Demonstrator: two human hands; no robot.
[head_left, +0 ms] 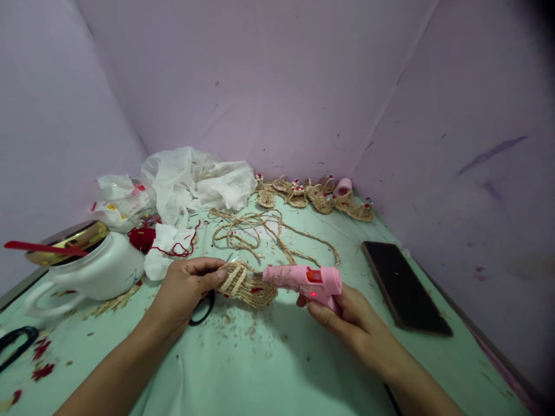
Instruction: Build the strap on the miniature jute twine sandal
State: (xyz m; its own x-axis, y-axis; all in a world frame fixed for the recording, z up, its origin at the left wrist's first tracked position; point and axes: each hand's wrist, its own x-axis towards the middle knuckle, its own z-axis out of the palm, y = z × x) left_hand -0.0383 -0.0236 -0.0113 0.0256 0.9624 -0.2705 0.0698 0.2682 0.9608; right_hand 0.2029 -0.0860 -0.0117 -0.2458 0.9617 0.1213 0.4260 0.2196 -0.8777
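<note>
My left hand (191,283) grips the left end of a small woven straw sandal (249,289), with thumb and fingers closed on it. Pale straps cross the sandal near my fingers, and a red spot shows on its sole. In my right hand (347,318) is a pink hot glue gun (303,280) with a small red light lit. Its nozzle points left and lies over the sandal's upper side; whether it touches the straw I cannot tell. Behind the sandal a long braided straw cord (281,231) lies in loose loops. Black scissor handles (203,312) show beside my left wrist.
Several finished-looking straw sandals (321,199) lie along the back wall. White plastic bags (195,179) are heaped at back left. A white teapot (95,271) and red yarn (142,238) stand left, a black phone (405,286) right. Straw scraps litter the green tabletop (243,375).
</note>
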